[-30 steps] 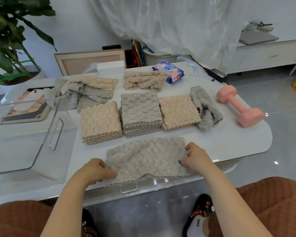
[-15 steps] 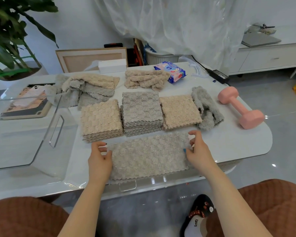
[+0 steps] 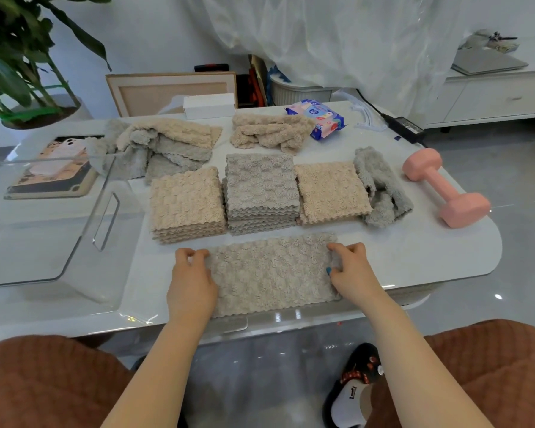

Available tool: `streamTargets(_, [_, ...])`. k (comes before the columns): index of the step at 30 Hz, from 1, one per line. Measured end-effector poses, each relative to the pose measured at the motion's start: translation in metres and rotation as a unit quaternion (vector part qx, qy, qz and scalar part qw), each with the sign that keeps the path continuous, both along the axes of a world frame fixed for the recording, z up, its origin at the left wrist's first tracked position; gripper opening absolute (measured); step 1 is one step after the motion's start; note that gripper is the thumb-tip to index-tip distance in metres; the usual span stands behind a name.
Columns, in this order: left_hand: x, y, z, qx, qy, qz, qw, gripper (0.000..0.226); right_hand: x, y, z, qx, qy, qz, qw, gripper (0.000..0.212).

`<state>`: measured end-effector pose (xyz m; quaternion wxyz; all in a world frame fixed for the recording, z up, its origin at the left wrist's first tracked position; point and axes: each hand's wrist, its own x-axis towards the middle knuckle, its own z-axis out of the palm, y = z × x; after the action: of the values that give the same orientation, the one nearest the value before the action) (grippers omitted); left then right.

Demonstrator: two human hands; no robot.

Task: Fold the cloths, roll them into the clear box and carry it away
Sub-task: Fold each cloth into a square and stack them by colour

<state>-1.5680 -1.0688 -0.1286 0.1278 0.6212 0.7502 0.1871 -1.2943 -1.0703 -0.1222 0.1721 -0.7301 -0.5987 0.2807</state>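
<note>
A grey fluffy cloth (image 3: 269,273) lies folded into a wide strip at the table's near edge. My left hand (image 3: 190,281) pinches its left end and my right hand (image 3: 351,271) pinches its right end. Behind it stand three folded stacks: a beige stack (image 3: 186,205), a grey stack (image 3: 260,193) and another beige stack (image 3: 331,191). Unfolded cloths lie further back, a mixed heap (image 3: 161,146) on the left and a beige bundle (image 3: 269,131) in the middle. A loose grey cloth (image 3: 380,186) lies right of the stacks. The clear box (image 3: 44,223) stands at the left.
A pink dumbbell (image 3: 445,186) rests near the table's right edge. A tablet (image 3: 53,171) lies behind the clear box. A wipes pack (image 3: 317,117), a white carton (image 3: 209,105) and a power adapter (image 3: 406,128) sit at the back. A plant (image 3: 19,57) stands far left.
Both hands slid from the cloth's near corners up to its far corners, and the cloth went from rumpled to a flat doubled strip.
</note>
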Motion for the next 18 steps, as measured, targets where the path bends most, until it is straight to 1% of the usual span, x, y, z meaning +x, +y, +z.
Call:
streamTargets(2, [0.008,-0.002,-0.002,0.041,0.078,-0.024,0.996,0.041,-0.001,0.000,0.001,0.050,-0.055,-0.013,0.997,0.053])
streamTargets(4, [0.023,-0.003,-0.004,0.089,0.101,-0.093,0.987,0.038,-0.006,0.001,0.001,0.131,-0.085,0.011,0.988,0.046])
streamTargets(5, [0.031,-0.005,-0.007,0.081,0.105,-0.128,0.983,0.042,-0.009,0.001,-0.002,0.148,-0.092,0.041,0.984,0.044])
streamTargets(6, [0.037,-0.007,-0.011,0.043,0.111,-0.150,0.982,0.053,-0.012,0.000,-0.007,0.142,-0.108,0.075,0.981,0.045])
streamTargets(8, [0.042,-0.011,-0.024,-0.020,0.118,-0.158,0.980,0.071,-0.017,-0.004,-0.021,0.083,-0.171,0.116,0.975,0.055])
streamTargets(10, [0.038,-0.013,-0.032,-0.042,0.123,-0.156,0.979,0.076,-0.016,-0.008,-0.033,0.055,-0.223,0.121,0.966,0.071])
streamTargets(13, [0.033,-0.014,-0.032,-0.052,0.129,-0.170,0.976,0.078,-0.014,-0.005,-0.036,0.049,-0.233,0.125,0.963,0.077])
streamTargets(14, [0.030,-0.015,-0.030,-0.053,0.126,-0.174,0.975,0.081,-0.014,-0.004,-0.034,0.055,-0.217,0.128,0.966,0.075])
streamTargets(15, [0.028,-0.016,-0.029,-0.051,0.120,-0.176,0.976,0.086,-0.013,-0.003,-0.034,0.059,-0.183,0.122,0.974,0.073])
streamTargets(16, [0.027,-0.018,-0.028,-0.040,0.114,-0.176,0.977,0.088,-0.010,-0.002,-0.034,0.062,-0.123,0.101,0.985,0.069])
streamTargets(17, [0.029,-0.020,-0.025,-0.025,0.115,-0.184,0.976,0.087,-0.007,-0.002,-0.030,0.068,-0.031,0.051,0.996,0.065])
streamTargets(18, [0.034,-0.023,-0.022,0.003,0.121,-0.200,0.972,0.080,-0.005,-0.001,-0.024,0.077,0.066,-0.016,0.995,0.060])
